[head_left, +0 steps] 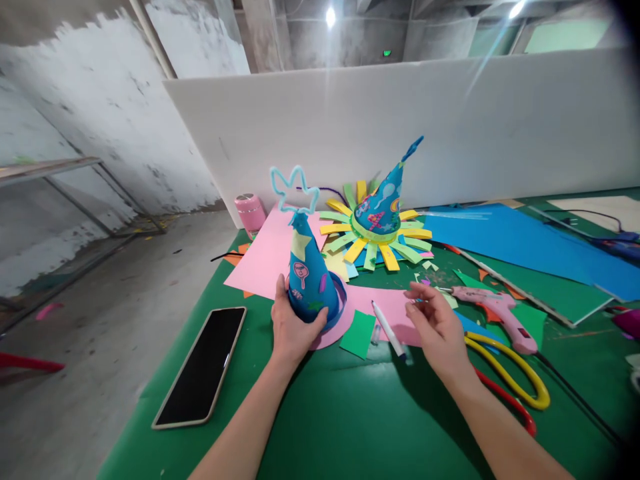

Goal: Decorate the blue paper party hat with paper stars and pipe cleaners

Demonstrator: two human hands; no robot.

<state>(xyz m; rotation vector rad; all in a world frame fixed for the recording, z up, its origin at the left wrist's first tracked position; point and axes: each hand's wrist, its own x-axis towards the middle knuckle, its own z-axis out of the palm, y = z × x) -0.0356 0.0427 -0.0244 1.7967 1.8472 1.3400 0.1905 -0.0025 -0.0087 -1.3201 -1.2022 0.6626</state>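
My left hand is wrapped round the lower part of a blue cone party hat, which carries stickers and has a light-blue pipe-cleaner star on its tip. The hat stands over pink paper, with a blue paper band round its base. To the right, my right hand hovers with its fingers apart and bent, holding nothing. A white marker pen lies between the hands, beside a green paper piece. A pink glue gun and yellow-and-red-handled scissors lie right of that hand.
Behind stands a second blue cone hat with a brim of yellow and green strips. A phone lies at the left table edge, a pink cup at the back left. Blue sheets and paper scraps cover the right side. A white panel closes the back.
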